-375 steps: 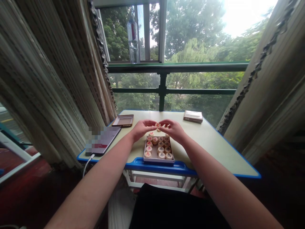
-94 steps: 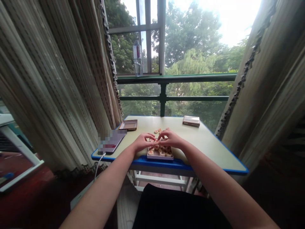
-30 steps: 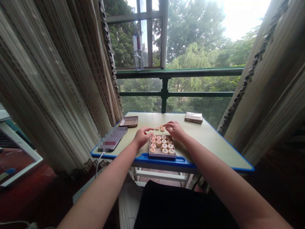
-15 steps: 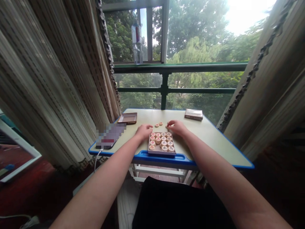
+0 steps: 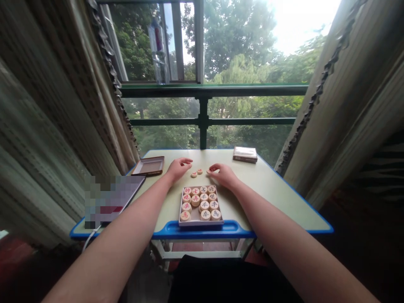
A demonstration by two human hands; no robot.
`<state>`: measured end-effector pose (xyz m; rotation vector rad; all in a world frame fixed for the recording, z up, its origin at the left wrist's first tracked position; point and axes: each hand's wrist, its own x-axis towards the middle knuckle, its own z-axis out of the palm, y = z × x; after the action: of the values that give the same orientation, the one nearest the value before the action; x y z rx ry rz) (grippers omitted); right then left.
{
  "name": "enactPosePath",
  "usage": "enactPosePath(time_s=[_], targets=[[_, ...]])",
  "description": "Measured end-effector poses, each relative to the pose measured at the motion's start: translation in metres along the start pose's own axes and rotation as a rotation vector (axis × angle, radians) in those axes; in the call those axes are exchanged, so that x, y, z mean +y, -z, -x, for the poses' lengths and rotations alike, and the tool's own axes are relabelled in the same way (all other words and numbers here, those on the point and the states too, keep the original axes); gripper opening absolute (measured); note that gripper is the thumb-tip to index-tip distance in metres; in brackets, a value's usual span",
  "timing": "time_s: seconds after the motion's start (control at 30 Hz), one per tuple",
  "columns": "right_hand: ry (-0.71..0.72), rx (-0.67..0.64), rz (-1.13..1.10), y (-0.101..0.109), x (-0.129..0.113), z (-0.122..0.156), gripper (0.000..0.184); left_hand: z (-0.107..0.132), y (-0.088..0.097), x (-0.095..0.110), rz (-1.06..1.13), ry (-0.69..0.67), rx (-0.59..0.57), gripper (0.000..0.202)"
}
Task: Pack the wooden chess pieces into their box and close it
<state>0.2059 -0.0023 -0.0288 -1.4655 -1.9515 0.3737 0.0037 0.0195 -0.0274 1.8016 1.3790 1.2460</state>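
A shallow open box [image 5: 201, 224] near the table's front edge holds rows of round wooden Chinese chess pieces [image 5: 205, 205], red characters on the left and black on the right, some stacked; one gap shows low in the middle. Two loose red-marked pieces [image 5: 194, 174] lie on the table beyond the box. My left hand [image 5: 179, 169] hovers just left of them, fingers stretched out and apparently holding nothing. To their right, my right hand [image 5: 222, 174] has thumb and fingers closed on a chess piece [image 5: 208, 172], which is partly hidden by the fingertips.
A brown box lid [image 5: 148, 166] lies at the table's back left, with a blurred-out device [image 5: 123, 195] and its white cable in front. A small flat box [image 5: 245, 154] sits at the back right. Behind the table stand a green railing [image 5: 246, 90] and curtains.
The view has shifted and come closer to the table. My left hand has moved forward, away from the box corner to beside the loose pieces. The right hand still fingers its piece.
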Motion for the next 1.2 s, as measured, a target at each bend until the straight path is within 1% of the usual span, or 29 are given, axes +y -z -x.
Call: enactPosePath(time_s=[0.07, 0.13, 0.17, 0.27, 0.33, 0.47, 0.6, 0.77, 0.97, 1.1, 1.2], targets=[[0.02, 0.01, -0.053, -0.001, -0.004, 0.001, 0.019, 0.001, -0.002, 0.002, -0.021, -0.045, 0.009, 0.03], [0.088, 0.012, -0.106, -0.001, -0.009, 0.002, 0.018, 0.005, -0.004, 0.008, -0.07, -0.168, -0.042, 0.033], [0.104, 0.031, -0.125, -0.001, -0.012, 0.003, 0.02, 0.008, -0.005, 0.012, -0.078, -0.2, -0.082, 0.034], [0.144, 0.084, -0.182, 0.003, -0.019, 0.006, 0.023, 0.015, -0.009, 0.021, -0.074, -0.224, -0.17, 0.036], [0.171, 0.096, -0.202, 0.005, -0.021, 0.008, 0.022, 0.017, -0.011, 0.023, -0.082, -0.237, -0.189, 0.035], [0.197, 0.104, -0.173, 0.007, -0.023, 0.01, 0.017, 0.019, -0.013, 0.023, -0.052, -0.229, -0.199, 0.036], [0.208, 0.088, -0.128, 0.004, -0.024, 0.01, 0.011, 0.023, -0.012, 0.023, -0.033, -0.243, -0.197, 0.034], [0.184, 0.086, -0.173, -0.001, -0.022, 0.009, 0.018, 0.027, -0.013, 0.022, -0.028, -0.212, -0.193, 0.034], [0.228, 0.073, -0.208, -0.001, -0.024, 0.011, 0.018, 0.031, -0.01, 0.026, 0.134, -0.099, -0.201, 0.043], [0.252, 0.072, -0.218, 0.002, -0.025, 0.013, 0.021, 0.034, -0.003, 0.033, 0.149, -0.119, -0.222, 0.042], [0.26, 0.079, -0.212, 0.004, -0.026, 0.015, 0.02, 0.036, 0.001, 0.032, 0.227, -0.123, -0.229, 0.048]])
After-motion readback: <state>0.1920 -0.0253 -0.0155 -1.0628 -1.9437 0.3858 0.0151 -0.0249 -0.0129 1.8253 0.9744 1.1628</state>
